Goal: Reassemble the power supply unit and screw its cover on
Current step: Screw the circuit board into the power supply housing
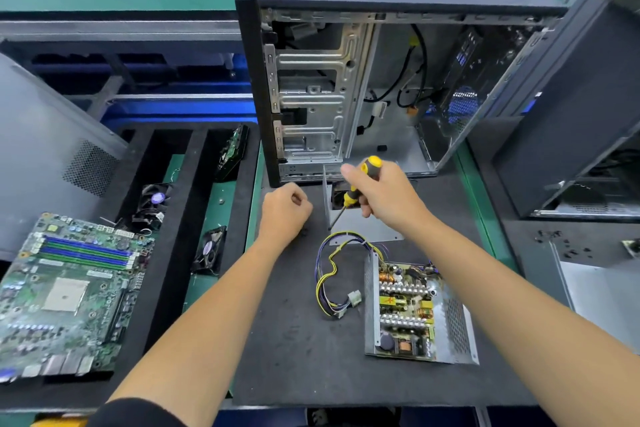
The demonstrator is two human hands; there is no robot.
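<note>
The open computer case (381,80) stands at twelve o'clock on the dark tabletop (277,340), apart from the work.

The power supply unit (415,312) lies at five o'clock, its tray open and the circuit board bare. It looks moderately heavy and stiff, but the coils and capacitors are fragile. I would take it by the sheet-metal side walls, never by the board.

Its cover (367,227) sits between the case and the unit, one panel flat and one standing upright. Thin steel like this should be light and rigid, with sharp edges, so a hold on the flat faces near a bend seems best.

The wire bundle (332,274) loops out at nine o'clock of the unit, limp and apt to snag under the cover.

The right hand (381,191) hangs over the cover, fingers wrapped round the yellow-and-black screwdriver (356,187), whose tip reaches the cover's near left corner.

The left hand (284,210), at nine o'clock of the cover and just beside it, has its fingers curled; whether they hold a screw I cannot tell.
</note>
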